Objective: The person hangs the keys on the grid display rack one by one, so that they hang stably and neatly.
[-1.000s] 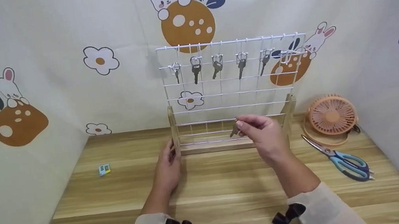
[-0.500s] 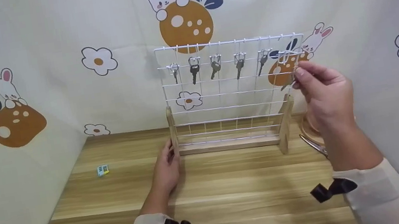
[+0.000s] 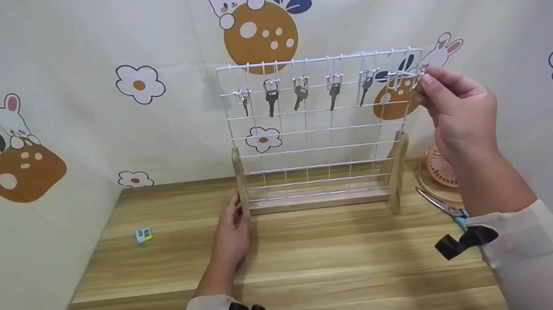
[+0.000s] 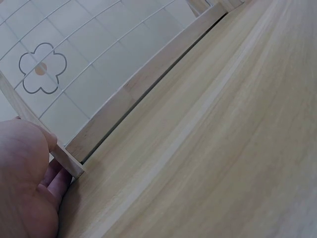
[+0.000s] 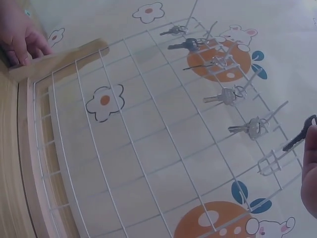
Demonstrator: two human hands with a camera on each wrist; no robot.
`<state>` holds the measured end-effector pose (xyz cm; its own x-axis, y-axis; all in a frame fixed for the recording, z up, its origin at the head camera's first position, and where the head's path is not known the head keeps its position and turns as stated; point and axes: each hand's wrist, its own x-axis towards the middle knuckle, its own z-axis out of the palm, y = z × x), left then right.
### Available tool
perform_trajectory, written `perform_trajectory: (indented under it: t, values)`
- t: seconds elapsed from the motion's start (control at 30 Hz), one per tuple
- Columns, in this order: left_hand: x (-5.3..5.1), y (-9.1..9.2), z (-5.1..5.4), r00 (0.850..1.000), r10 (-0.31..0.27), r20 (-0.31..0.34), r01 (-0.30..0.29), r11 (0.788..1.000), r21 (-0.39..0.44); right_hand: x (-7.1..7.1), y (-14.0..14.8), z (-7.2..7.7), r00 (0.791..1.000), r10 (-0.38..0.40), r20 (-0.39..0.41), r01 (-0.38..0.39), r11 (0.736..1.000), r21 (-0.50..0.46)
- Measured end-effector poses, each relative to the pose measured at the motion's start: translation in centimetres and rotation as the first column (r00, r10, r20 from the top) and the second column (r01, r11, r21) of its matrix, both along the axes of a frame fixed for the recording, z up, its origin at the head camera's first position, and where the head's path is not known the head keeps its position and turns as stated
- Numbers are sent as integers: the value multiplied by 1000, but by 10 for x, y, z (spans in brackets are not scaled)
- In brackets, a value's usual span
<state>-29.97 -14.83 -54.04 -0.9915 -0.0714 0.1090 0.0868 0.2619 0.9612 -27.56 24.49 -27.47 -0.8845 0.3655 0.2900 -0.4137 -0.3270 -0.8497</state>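
Observation:
A white wire grid rack with a wooden base [image 3: 317, 203] stands on the table. Several keys [image 3: 273, 102] hang by rings from hooks along its upper part. My left hand [image 3: 232, 237] grips the rack's left wooden leg [image 4: 67, 161] near the tabletop, thumb in front and fingers behind. At the upper right corner, my right hand [image 3: 464, 111] pinches another key [image 5: 300, 135] beside the rightmost hook [image 5: 270, 162], which bears no key. In the right wrist view the key is apart from that hook; its ring is hidden by the fingers.
An orange fan [image 3: 440, 166] and blue-handled scissors [image 3: 445, 207] lie right of the rack, partly covered by the right arm. A small light-blue and yellow item [image 3: 144, 235] lies at the left. A patterned curtain [image 3: 183, 125] backs the table.
My right hand has carried the key from low in front of the grid up and right to the rightmost hook. My left hand stays on the leg.

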Motion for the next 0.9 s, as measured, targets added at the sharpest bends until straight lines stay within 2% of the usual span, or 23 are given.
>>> perform_trajectory:
  t: [0.2,0.4,0.57,0.8,0.9]
  values:
    - [0,1,2,1000,-7,25,6,1000,3,-5,1,-11,1000,5,31,-6,1000,20]
    - [2,0,4,999,-40,32,40,999,6,-9,0,-32,1000,22,11,-21,996,-84]
    - [2,0,3,999,-34,18,34,999,2,-8,-2,-58,999,25,44,-19,989,-148]
    - [3,1,4,1000,-24,20,24,1000,10,-6,-6,-104,997,17,71,-11,996,-92]
    - [3,1,4,1000,-19,18,19,1000,6,-5,-8,-121,997,40,71,-32,994,-103]
